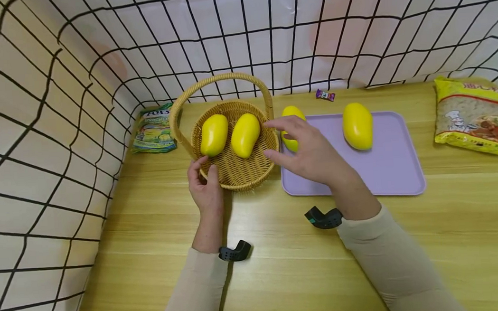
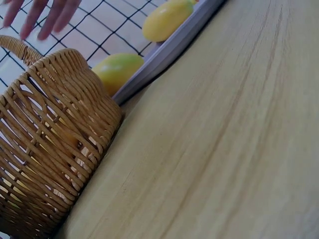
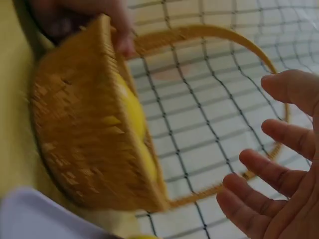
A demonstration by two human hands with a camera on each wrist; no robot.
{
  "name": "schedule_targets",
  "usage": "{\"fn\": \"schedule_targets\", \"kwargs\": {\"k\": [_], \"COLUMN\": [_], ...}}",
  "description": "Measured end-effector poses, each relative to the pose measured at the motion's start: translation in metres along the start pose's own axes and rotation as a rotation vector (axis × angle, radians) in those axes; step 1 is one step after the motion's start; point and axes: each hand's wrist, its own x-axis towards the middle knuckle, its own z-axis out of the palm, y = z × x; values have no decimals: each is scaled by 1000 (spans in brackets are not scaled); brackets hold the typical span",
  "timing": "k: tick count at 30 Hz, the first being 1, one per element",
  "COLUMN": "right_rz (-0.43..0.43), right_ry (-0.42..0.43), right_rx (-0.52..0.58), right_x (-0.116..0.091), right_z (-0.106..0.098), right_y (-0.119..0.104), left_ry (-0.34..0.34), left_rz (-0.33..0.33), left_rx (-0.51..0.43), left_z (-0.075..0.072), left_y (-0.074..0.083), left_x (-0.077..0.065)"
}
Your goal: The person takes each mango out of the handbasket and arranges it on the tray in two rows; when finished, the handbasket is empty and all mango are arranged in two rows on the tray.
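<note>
A round wicker basket [image 1: 237, 177] with a tall arched handle holds two yellow mangoes, a left mango [image 1: 214, 135] and a right mango [image 1: 245, 135]. My left hand [image 1: 207, 189] grips the basket's near-left rim; a finger laps over the rim in the right wrist view. My right hand [image 1: 310, 154], fingers spread and holding nothing, hovers between the basket and a lilac tray [image 1: 393, 170]. On the tray lie a third mango [image 1: 358, 126] and, partly hidden behind my right hand, a fourth mango [image 1: 292, 114]. Greenish tinges show on that partly hidden mango [image 2: 118, 69] in the left wrist view.
A green snack packet [image 1: 155, 130] lies left of the basket. A small purple wrapped candy [image 1: 325, 95] is behind the tray, and a yellow food bag [image 1: 475, 118] sits far right. Black wire mesh [image 1: 272, 40] borders the wooden table at the back and left.
</note>
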Motion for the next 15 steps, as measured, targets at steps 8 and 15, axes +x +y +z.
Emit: {"fn": "schedule_targets", "kwargs": {"k": [8, 15], "right_rz": [37, 58], "right_ry": [-83, -74], "right_rx": [-143, -220], "right_x": [18, 35], "right_z": [40, 59], "right_y": [-2, 0], "left_ry": [-4, -10], "left_rz": [1, 0], "left_rx": [-11, 10], "left_z": [-1, 0], "left_y": [4, 3], "left_x": [0, 0]}}
